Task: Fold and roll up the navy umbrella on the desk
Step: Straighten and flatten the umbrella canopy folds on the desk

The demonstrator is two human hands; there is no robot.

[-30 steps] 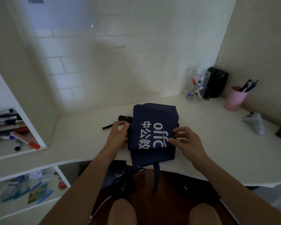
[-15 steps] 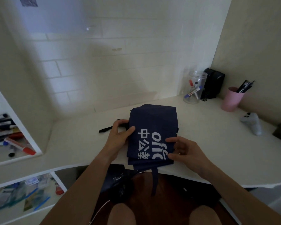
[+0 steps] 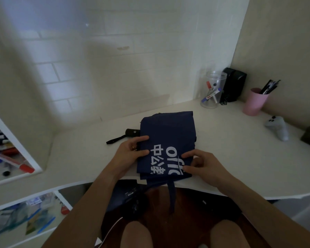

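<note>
Flanking umbrella (image 3: pixel 166 138): jar (image 3: pixel 212 90), cup (image 3: pixel 254 102)

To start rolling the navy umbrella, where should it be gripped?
Probably by the black handle jutting from the left edge of the navy umbrella, reached from the left: it is the only rigid part showing, whereas the flattened fabric would likely bunch. The left hand is closest.

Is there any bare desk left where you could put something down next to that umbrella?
Yes. Left of the navy fabric umbrella, the white desk is bare to the wall. More bare desk lies between the umbrella and the grey game controller. The far right corner is crowded: clear plastic jar, black box, pink cup.
</note>
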